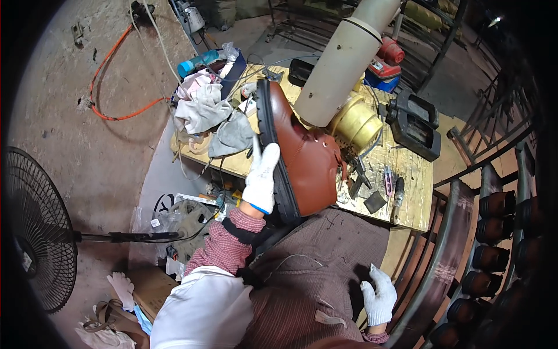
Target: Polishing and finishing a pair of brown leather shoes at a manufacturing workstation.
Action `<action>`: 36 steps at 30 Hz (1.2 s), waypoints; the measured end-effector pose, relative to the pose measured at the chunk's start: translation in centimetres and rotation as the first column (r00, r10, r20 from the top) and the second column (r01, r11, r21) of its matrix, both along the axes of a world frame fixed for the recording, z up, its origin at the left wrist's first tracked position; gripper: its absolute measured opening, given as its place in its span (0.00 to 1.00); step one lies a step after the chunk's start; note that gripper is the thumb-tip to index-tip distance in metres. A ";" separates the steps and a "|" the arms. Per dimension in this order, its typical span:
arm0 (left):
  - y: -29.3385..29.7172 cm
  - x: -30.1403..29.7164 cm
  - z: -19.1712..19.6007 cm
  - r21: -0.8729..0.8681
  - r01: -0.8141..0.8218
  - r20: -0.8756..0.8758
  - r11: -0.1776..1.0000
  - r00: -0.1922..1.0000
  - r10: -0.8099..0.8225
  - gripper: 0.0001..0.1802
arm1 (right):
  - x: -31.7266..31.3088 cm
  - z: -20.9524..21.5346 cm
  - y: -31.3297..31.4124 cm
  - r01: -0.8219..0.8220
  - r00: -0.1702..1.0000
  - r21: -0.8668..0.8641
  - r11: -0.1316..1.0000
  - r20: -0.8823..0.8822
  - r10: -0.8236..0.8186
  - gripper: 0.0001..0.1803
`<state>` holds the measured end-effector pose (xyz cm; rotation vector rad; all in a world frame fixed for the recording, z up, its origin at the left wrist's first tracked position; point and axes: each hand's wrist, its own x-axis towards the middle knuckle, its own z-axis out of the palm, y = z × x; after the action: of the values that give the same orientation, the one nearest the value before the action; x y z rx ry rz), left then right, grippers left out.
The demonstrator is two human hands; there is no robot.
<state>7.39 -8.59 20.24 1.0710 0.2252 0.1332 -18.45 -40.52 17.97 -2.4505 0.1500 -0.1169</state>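
A large reddish-brown leather boot (305, 157) with a thick black ridged sole is tilted up between my lap and the table, its toe pointing away from me. My left hand (261, 177), in a white knit glove, grips it from the left at the sole; some of its fingers are hidden behind the boot. Low on the right, beside my thigh, my right hand (379, 295) wears a matching glove. Its thumb and fingers are spread and it holds nothing. Just beyond the boot opening stands a thick pale pipe (340, 70).
On the wooden table (407, 203) are grey cloths (229, 136), a yellow roll (357, 122), black trays (412, 125), a screwdriver (399, 192) and a cutter (388, 180). Racks of dark boots (494, 227) stand at right. A black fan (40, 232) is at left.
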 end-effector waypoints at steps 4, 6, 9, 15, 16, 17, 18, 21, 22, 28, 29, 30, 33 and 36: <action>0.6 2.5 2.1 0.058 -0.171 0.107 0.984 0.981 0.164 0.44 | 0.1 -0.9 -0.8 0.049 0.998 0.023 0.999 -0.052 -0.048 0.23; 0.2 4.8 3.0 0.157 -0.295 0.185 0.943 0.946 0.266 0.49 | 0.4 -1.0 -1.0 0.038 0.998 0.021 0.999 -0.055 -0.037 0.23; -0.5 6.9 4.3 0.110 -0.248 0.216 0.963 0.951 0.220 0.62 | 1.4 -1.0 -1.5 0.001 1.000 0.023 1.000 -0.003 -0.001 0.24; -1.3 7.0 6.0 0.123 -0.211 0.226 0.970 0.958 0.180 0.62 | 9.5 -2.6 -4.7 0.138 0.963 0.001 0.990 0.234 -0.135 0.32; -1.0 6.9 5.9 0.121 -0.240 0.189 0.963 0.958 0.215 0.63 | 11.3 -3.0 -5.4 0.202 0.967 0.029 0.979 0.154 -0.204 0.34; -0.6 6.6 5.7 0.072 -0.229 0.195 0.971 0.958 0.212 0.65 | 13.7 -3.8 -5.8 0.195 0.952 -0.088 0.977 0.255 -0.167 0.36; -0.1 6.3 5.2 0.014 -0.237 0.119 0.971 0.965 0.234 0.67 | 15.3 -4.3 -6.2 0.206 0.964 -0.172 0.963 0.208 -0.169 0.37; 2.0 6.1 3.5 -0.101 -0.311 0.018 0.945 0.949 0.314 0.51 | 19.2 -5.8 -6.0 0.181 0.977 -0.388 0.904 -0.038 -0.212 0.42; 3.1 6.3 3.1 -0.146 -0.287 -0.018 0.947 0.957 0.288 0.60 | 20.0 -6.2 -5.8 0.164 0.977 -0.478 0.863 -0.044 -0.210 0.42; 6.0 8.9 1.0 -0.249 -0.330 -0.186 0.911 0.939 0.289 0.60 | 21.4 -8.3 -6.9 0.186 0.981 -0.593 0.783 0.063 -0.185 0.37; 6.0 9.0 0.8 -0.280 -0.304 -0.166 0.911 0.950 0.266 0.58 | 21.3 -8.4 -7.6 0.241 0.970 -0.469 0.850 0.132 -0.202 0.36; 5.9 9.0 0.6 -0.316 -0.270 -0.150 0.910 0.961 0.234 0.56 | 20.9 -8.5 -8.4 0.297 0.949 -0.320 0.900 0.205 -0.240 0.36; 5.6 7.7 0.1 -0.431 -0.233 -0.131 0.872 0.972 0.195 0.54 | 18.8 -7.6 -10.2 0.408 0.883 0.415 0.813 0.047 -0.467 0.33; 5.4 6.1 -0.3 -0.486 -0.278 -0.244 0.828 0.954 0.177 0.53 | 15.6 -5.8 -10.5 0.283 0.868 0.834 0.473 -0.013 -0.496 0.30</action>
<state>13.45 -3.21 19.92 0.5112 0.5329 0.1748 -2.80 -51.01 12.18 -1.3884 0.5449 -0.4380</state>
